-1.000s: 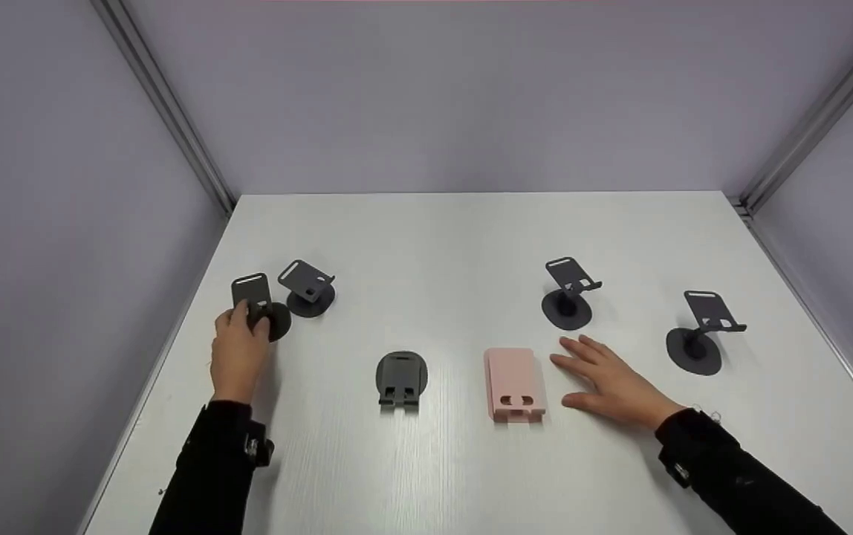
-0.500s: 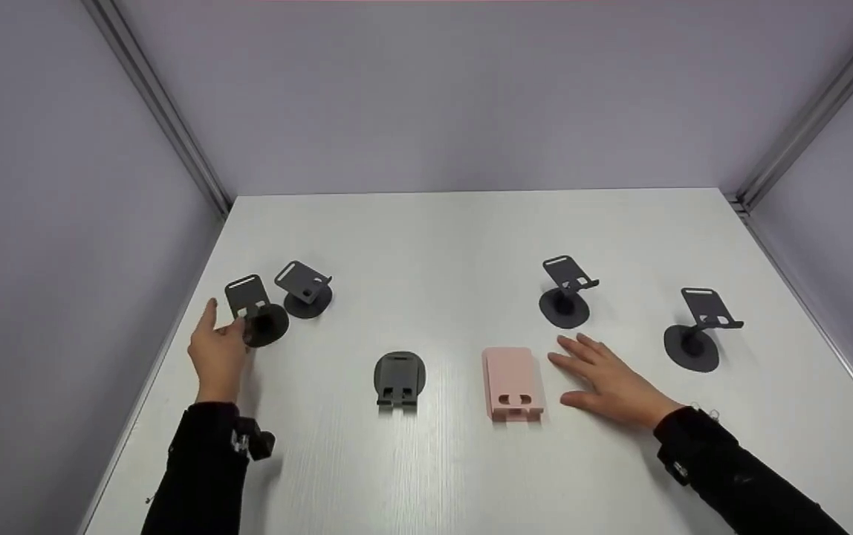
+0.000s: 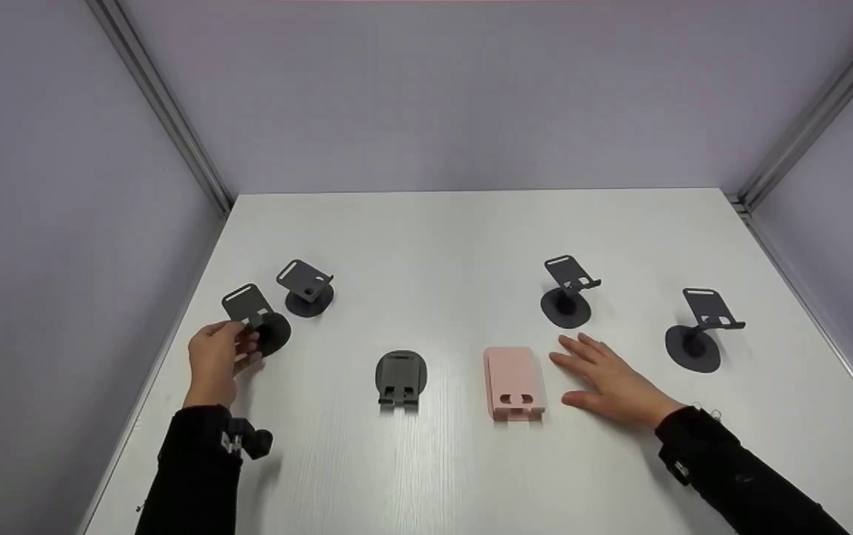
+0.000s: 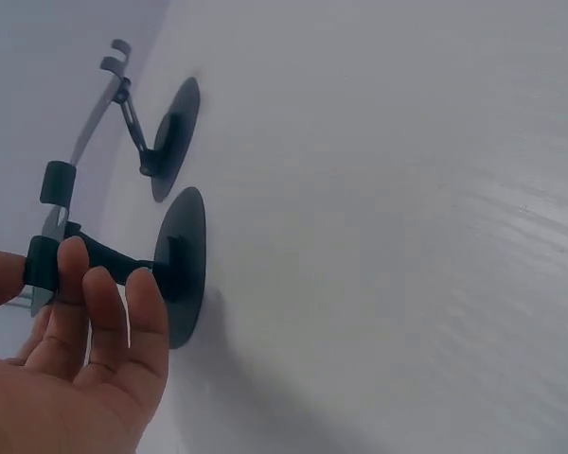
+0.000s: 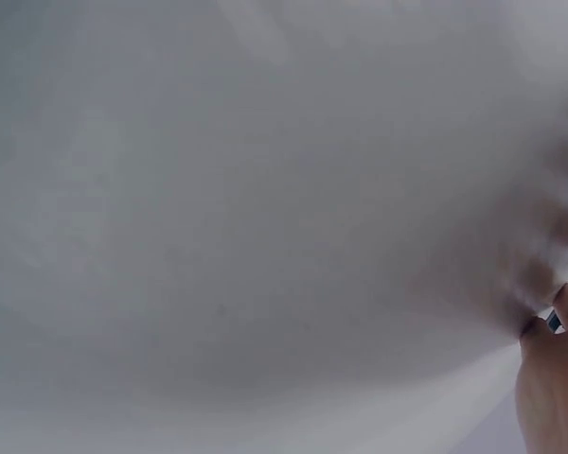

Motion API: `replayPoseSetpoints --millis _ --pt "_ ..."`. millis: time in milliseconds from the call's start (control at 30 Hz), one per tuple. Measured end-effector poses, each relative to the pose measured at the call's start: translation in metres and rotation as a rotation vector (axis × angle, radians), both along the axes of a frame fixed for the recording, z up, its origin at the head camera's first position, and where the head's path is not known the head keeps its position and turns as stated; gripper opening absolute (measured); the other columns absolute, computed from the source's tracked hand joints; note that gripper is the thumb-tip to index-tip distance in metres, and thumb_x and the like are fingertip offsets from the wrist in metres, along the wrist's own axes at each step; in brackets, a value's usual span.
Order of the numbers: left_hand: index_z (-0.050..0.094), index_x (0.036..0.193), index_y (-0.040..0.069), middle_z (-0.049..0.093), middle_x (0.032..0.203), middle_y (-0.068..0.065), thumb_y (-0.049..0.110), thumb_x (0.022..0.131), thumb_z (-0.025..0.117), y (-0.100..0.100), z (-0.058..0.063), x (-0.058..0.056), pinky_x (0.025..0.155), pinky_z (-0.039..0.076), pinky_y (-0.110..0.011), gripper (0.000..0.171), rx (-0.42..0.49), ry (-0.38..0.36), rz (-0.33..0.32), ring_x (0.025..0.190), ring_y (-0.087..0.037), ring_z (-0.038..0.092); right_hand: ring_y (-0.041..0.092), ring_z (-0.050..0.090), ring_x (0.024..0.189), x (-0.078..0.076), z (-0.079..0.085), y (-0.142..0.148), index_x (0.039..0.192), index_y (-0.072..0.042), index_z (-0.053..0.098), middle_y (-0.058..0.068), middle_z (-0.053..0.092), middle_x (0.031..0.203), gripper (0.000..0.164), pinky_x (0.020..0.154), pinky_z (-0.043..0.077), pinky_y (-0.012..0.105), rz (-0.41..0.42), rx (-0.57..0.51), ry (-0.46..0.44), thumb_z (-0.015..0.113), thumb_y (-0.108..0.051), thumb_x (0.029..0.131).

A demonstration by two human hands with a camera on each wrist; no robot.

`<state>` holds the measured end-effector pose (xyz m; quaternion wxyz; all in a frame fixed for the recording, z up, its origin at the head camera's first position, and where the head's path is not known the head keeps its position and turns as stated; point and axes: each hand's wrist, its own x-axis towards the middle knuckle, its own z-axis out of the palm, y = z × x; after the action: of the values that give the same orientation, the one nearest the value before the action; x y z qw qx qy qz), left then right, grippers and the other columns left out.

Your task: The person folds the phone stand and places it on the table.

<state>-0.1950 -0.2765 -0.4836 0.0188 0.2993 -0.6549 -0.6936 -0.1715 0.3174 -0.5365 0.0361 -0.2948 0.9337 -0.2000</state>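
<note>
My left hand (image 3: 211, 364) pinches the lower lip of a dark grey phone stand (image 3: 244, 301) at the left of the table. In the left wrist view, the thumb and forefinger lie on either side of one of its hooks (image 4: 43, 262), and its round base (image 4: 191, 270) stands on the tabletop. A second dark phone stand (image 3: 305, 279) stands just behind it. My right hand (image 3: 616, 386) lies with fingers spread on the table, beside a folded pink phone stand (image 3: 512, 375). Only part of that hand (image 5: 554, 378) shows at the right wrist view's edge.
A folded dark phone stand (image 3: 400, 377) lies front centre. Two more unfolded stands, one behind my right hand (image 3: 566, 308) and one farther right (image 3: 694, 349), stand on the white table (image 3: 426, 238). Pale walls (image 3: 426, 96) enclose the back and sides.
My left hand has shifted from the stand's upper plate down to its lower lip, and the plate has turned and tilted slightly. The right hand stays put.
</note>
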Motion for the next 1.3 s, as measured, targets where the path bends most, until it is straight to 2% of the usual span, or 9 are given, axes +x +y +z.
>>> replayPoseSetpoints --millis 133,333,467,533,733,833,1000,1133,1300 --pt "0.046 0.138 -0.001 0.068 0.090 -0.001 0.036 0.106 0.055 0.001 -0.003 0.001 0.085 0.060 -0.030 0.050 0.010 0.002 0.002 0.081 -0.011 0.070 0.048 0.025 0.150 0.000 0.000 0.001 0.150 -0.009 0.052 0.017 0.037 0.162 0.067 0.119 0.021 0.062 -0.003 0.005 -0.026 0.075 -0.035 0.092" --pt "0.052 0.115 0.001 0.070 0.080 -0.003 0.023 0.105 0.058 0.003 -0.006 0.002 0.081 0.061 -0.032 0.025 0.008 0.112 0.078 0.074 -0.014 0.073 0.047 0.025 0.150 -0.001 -0.001 0.001 0.150 -0.011 0.052 0.016 0.037 0.162 0.067 0.119 0.022 0.062 -0.009 0.014 -0.023 0.074 -0.036 0.093" --pt "0.056 0.103 0.001 0.070 0.079 -0.002 0.018 0.101 0.065 0.006 -0.004 0.000 0.073 0.061 -0.028 0.020 -0.058 0.237 0.161 0.071 -0.014 0.073 0.047 0.025 0.150 0.000 -0.002 0.001 0.150 -0.011 0.051 0.016 0.037 0.162 0.067 0.119 0.022 0.063 -0.009 0.019 -0.019 0.074 -0.037 0.093" --pt "0.058 0.098 0.001 0.069 0.079 -0.002 0.018 0.099 0.068 0.008 -0.001 -0.002 0.069 0.060 -0.025 0.020 -0.125 0.297 0.195 0.070 -0.012 0.071 0.047 0.026 0.150 0.000 -0.002 0.001 0.150 -0.011 0.051 0.016 0.037 0.162 0.067 0.119 0.022 0.062 -0.008 0.020 -0.017 0.074 -0.037 0.093" --pt "0.062 0.097 0.002 0.066 0.080 -0.002 0.024 0.098 0.070 0.029 0.016 -0.006 0.067 0.052 -0.020 0.023 -0.305 0.439 0.229 0.075 -0.011 0.066 0.048 0.028 0.149 -0.001 -0.003 0.001 0.149 -0.009 0.053 0.018 0.039 0.161 0.066 0.118 0.023 0.062 0.004 0.008 0.007 0.074 -0.035 0.092" --pt "0.063 0.098 -0.001 0.066 0.080 -0.004 0.023 0.099 0.070 0.049 0.027 -0.006 0.065 0.050 -0.020 0.026 -0.387 0.522 0.211 0.074 -0.012 0.063 0.048 0.028 0.148 -0.002 -0.002 0.001 0.149 -0.009 0.053 0.018 0.039 0.161 0.066 0.118 0.025 0.063 0.003 0.013 0.013 0.075 -0.035 0.092" --pt "0.063 0.096 -0.004 0.065 0.081 -0.008 0.017 0.098 0.071 0.084 0.040 -0.006 0.063 0.048 -0.019 0.022 -0.450 0.640 0.111 0.071 -0.012 0.060 0.048 0.027 0.149 -0.002 -0.001 0.001 0.150 -0.010 0.052 0.017 0.038 0.162 0.068 0.118 0.025 0.063 -0.008 0.028 -0.003 0.075 -0.035 0.092" --pt "0.063 0.093 -0.002 0.065 0.080 -0.009 0.014 0.097 0.071 0.108 0.041 -0.006 0.063 0.051 -0.018 0.018 -0.443 0.692 0.011 0.071 -0.013 0.063 0.048 0.027 0.149 -0.003 0.000 0.001 0.150 -0.011 0.051 0.016 0.038 0.162 0.067 0.118 0.025 0.064 -0.008 0.049 -0.007 0.074 -0.037 0.093" --pt "0.064 0.090 0.000 0.067 0.076 -0.011 0.014 0.096 0.073 0.133 0.037 -0.008 0.060 0.050 -0.018 0.018 -0.426 0.719 -0.077 0.068 -0.015 0.063 0.047 0.027 0.150 -0.005 -0.001 0.001 0.151 -0.013 0.051 0.015 0.038 0.162 0.067 0.118 0.026 0.063 -0.009 0.064 -0.003 0.072 -0.040 0.094"
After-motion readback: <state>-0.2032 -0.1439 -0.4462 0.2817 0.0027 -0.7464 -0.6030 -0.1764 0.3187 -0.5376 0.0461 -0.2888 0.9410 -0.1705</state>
